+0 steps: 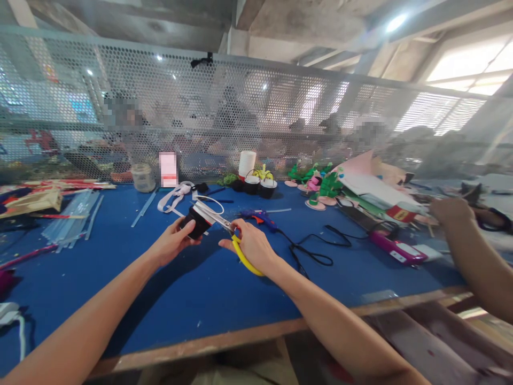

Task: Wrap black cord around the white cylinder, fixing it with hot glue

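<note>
My left hand (170,241) is closed around a small black pot (195,223) with a white ribbon loop (210,202) at its top, held above the blue table (200,294). My right hand (252,247) grips yellow-handled scissors (224,227). Their metal blades point left and reach the ribbon at the pot's rim.
A blue glue gun (260,217) with a black cord (308,248) lies just right of my hands. Small black pots (260,186), green paper flowers (320,184), a white roll (247,163), a jar (143,177) and clear sticks (74,214) lie behind. Another person's arm (473,251) reaches in at the right. A perforated screen (256,117) backs the table.
</note>
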`<state>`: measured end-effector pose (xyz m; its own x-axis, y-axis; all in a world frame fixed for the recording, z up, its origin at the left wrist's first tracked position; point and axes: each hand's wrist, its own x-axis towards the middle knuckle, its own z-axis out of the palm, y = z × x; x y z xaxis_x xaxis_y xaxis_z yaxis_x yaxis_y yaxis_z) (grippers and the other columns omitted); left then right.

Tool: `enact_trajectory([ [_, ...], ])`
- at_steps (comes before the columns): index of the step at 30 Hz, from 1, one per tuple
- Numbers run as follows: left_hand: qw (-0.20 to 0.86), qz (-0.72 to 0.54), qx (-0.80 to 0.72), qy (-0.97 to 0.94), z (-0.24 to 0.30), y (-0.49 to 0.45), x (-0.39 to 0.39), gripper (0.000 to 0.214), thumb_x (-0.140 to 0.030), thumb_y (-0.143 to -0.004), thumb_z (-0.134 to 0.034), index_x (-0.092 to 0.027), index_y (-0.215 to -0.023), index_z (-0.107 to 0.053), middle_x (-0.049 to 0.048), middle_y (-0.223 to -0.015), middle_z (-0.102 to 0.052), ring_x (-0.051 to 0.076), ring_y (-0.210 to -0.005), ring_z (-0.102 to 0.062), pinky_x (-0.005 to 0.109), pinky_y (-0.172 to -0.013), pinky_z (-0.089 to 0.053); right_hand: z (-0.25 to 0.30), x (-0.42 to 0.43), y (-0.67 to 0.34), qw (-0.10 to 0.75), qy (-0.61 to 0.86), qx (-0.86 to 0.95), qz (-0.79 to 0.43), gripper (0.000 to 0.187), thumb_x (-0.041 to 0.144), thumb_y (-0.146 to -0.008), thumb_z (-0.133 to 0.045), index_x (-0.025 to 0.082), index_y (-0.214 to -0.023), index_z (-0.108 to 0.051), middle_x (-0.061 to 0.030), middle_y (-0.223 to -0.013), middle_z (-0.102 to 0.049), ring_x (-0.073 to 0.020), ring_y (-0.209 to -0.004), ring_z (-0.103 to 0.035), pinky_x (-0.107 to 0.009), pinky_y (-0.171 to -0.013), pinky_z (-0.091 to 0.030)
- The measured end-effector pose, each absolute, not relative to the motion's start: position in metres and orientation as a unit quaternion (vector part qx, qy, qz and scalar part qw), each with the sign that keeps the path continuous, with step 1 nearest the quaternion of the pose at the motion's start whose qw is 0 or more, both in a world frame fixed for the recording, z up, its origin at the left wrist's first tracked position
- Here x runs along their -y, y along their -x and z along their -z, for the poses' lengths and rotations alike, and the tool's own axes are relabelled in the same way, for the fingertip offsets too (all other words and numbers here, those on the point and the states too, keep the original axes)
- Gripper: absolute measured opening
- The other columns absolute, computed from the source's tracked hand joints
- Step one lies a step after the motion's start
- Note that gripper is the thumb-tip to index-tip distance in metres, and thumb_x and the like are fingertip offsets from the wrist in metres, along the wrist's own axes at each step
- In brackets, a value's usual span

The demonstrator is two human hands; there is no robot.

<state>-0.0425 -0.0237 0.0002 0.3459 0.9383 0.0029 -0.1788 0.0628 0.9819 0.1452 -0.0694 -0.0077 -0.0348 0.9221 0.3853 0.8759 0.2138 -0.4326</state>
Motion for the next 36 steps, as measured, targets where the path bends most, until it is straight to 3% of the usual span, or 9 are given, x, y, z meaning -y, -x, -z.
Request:
enact_trajectory([
  [16,0.630,-0.483,-0.345,-0.500,0.0002,0.0427,0.0207,0.026,-0.024,-0.068,-0.060,-0.013,-0.091,-0.055,0.0067,-0.088,-0.059,0.014,-0.070,-0.059,0.026,-0.063,-0.050,0.0049,0.0701,-0.1447,0.272,0.635,0.723,-0.021,0.037,0.054,-0.070,-0.048,0.020,-0.084,-0.054,-0.0042,-0.065,-0.062,-0.0204,-0.062,-0.059,-0.024,-0.052,-0.033],
  [23,0.680,-0.420,-0.356,-0.484,-0.0004,0.0486,0.0185,0.024,-0.027,-0.072,-0.056,-0.011,-0.090,-0.056,0.0069,-0.077,-0.063,0.016,-0.064,-0.061,0.029,-0.062,-0.051,0.0034,0.0699,-0.1476,0.275,0.625,0.730,-0.030,0.041,0.056,-0.068,-0.047,0.019,-0.086,-0.051,-0.0053,-0.071,-0.060,-0.0184,-0.062,-0.057,-0.024,-0.054,-0.036],
  [27,0.662,-0.428,-0.355,-0.503,-0.0008,0.0475,0.0196,0.028,-0.025,-0.069,-0.060,-0.012,-0.094,-0.055,0.0071,-0.082,-0.062,0.015,-0.064,-0.061,0.027,-0.061,-0.051,0.0029,0.0706,-0.1469,0.286,0.622,0.728,-0.031,0.046,0.056,-0.064,-0.053,0.019,-0.091,-0.049,-0.0068,-0.079,-0.059,-0.0192,-0.070,-0.057,-0.026,-0.059,-0.037],
  [36,0.635,-0.447,-0.363,-0.516,0.0003,0.0448,0.0207,0.033,-0.025,-0.067,-0.061,-0.012,-0.096,-0.052,0.0083,-0.089,-0.059,0.015,-0.067,-0.060,0.028,-0.064,-0.049,0.0044,0.0695,-0.1469,0.280,0.622,0.731,-0.033,0.040,0.055,-0.067,-0.050,0.019,-0.085,-0.052,-0.0038,-0.066,-0.058,-0.0162,-0.057,-0.054,-0.023,-0.052,-0.034],
])
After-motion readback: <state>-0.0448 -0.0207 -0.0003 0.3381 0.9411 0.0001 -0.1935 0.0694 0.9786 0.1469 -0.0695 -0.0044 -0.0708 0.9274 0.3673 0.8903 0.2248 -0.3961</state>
